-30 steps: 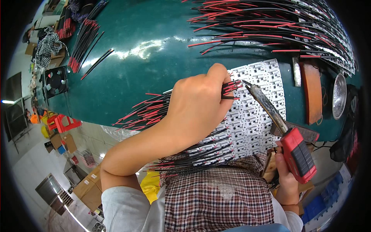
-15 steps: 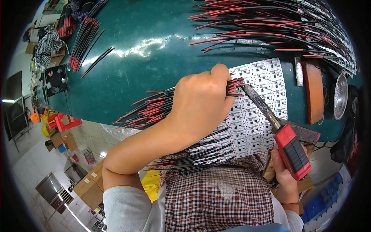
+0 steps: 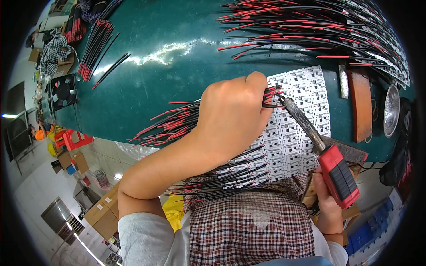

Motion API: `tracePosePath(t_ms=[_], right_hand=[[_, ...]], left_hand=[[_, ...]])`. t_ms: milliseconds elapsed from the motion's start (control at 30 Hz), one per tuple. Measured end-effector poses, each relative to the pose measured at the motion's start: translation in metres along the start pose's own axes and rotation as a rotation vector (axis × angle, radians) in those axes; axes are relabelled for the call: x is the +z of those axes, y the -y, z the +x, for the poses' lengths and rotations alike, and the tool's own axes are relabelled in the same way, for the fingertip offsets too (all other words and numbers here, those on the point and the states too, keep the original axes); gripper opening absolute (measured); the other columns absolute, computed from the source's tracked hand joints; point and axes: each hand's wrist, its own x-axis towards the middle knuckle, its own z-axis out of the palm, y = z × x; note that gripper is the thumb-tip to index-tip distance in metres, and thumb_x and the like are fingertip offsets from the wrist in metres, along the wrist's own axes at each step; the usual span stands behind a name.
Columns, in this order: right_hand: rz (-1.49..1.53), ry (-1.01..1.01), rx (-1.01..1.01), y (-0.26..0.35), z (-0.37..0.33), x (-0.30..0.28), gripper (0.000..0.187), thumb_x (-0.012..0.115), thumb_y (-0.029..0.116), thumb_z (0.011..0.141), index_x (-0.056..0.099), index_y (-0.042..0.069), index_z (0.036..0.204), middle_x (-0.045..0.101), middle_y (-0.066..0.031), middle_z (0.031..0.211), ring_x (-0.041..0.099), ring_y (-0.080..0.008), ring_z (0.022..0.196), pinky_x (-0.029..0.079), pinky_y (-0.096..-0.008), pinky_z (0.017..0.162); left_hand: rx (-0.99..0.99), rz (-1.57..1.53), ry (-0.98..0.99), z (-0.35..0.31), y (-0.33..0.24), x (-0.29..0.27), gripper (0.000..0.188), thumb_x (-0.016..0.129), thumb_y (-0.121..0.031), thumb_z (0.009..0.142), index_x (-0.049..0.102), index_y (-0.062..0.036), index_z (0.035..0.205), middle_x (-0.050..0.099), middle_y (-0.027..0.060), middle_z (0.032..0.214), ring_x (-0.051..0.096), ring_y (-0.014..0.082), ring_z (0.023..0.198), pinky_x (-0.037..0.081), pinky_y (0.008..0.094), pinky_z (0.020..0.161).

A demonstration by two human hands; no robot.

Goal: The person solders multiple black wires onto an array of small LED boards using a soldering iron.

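Note:
My left hand [image 3: 233,117] is closed around a bundle of black wires with red ends [image 3: 177,122]. A few wire ends stick out past its fingertips over a white panel of small circuit boards [image 3: 306,122]. In my right hand [image 3: 327,199] is a soldering iron [image 3: 339,175] with a red and black handle. Its dark tip reaches up to the wire ends beside my left fingers; whether it touches them I cannot tell. Along the panel's near left part, several black wires [image 3: 222,179] lie in rows, their ends on the boards.
A large heap of red and black wires [image 3: 293,26] lies on more panels at the far right. Beside the panel are an orange-brown block [image 3: 360,106], a metal bowl [image 3: 391,111] and a dark flat bar [image 3: 348,150]. More wires [image 3: 96,48] and a small fan [image 3: 63,91] are at the left.
The wire ends at my left fingertips and the iron have shifted slightly to the right. My left hand has edged a little up and right, still gripping the bundle.

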Motion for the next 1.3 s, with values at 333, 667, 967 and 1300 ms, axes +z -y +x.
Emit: tracePosePath(t_ms=[333, 667, 967, 1300], right_hand=[[-0.006, -0.012, 0.013, 0.000, 0.001, 0.001, 0.026, 0.074, 0.005, 0.068, 0.069, 0.000, 0.092, 0.065, -0.0152, 0.079, 0.065, -0.0337, 0.066, 0.053, -0.0360, 0.062], [0.012, 0.005, 0.087, -0.007, -0.010, -0.004, 0.026, 0.074, 0.009, 0.072, 0.068, 0.000, 0.095, 0.067, -0.0151, 0.084, 0.065, -0.0334, 0.068, 0.052, -0.0370, 0.064], [-0.043, -0.010, 0.173, -0.011, -0.028, -0.010, 0.019, 0.078, 0.013, 0.078, 0.072, 0.004, 0.094, 0.068, -0.0106, 0.086, 0.065, -0.0284, 0.074, 0.051, -0.0367, 0.069], [0.010, -0.023, 0.257, -0.012, -0.034, -0.013, 0.018, 0.077, 0.011, 0.077, 0.072, 0.004, 0.093, 0.068, -0.0102, 0.086, 0.065, -0.0266, 0.073, 0.050, -0.0358, 0.068]], left_hand=[[-0.003, -0.024, 0.004, 0.003, -0.001, 0.000, 0.019, 0.078, -0.012, 0.077, 0.065, -0.0018, 0.086, 0.064, 0.0123, 0.067, 0.064, 0.0288, 0.056, 0.049, 0.0388, 0.052], [0.029, -0.021, -0.003, 0.003, 0.002, 0.001, 0.017, 0.076, -0.009, 0.076, 0.063, -0.0027, 0.084, 0.063, 0.0124, 0.066, 0.063, 0.0316, 0.058, 0.048, 0.0402, 0.053], [0.004, -0.161, 0.042, 0.002, 0.011, -0.005, 0.018, 0.074, -0.011, 0.085, 0.061, -0.0012, 0.093, 0.065, 0.0143, 0.074, 0.065, 0.0308, 0.063, 0.050, 0.0384, 0.058], [0.047, 0.019, -0.239, 0.007, -0.009, -0.031, 0.010, 0.072, -0.008, 0.089, 0.069, -0.0025, 0.097, 0.066, 0.0108, 0.078, 0.062, 0.0230, 0.064, 0.050, 0.0325, 0.060]])
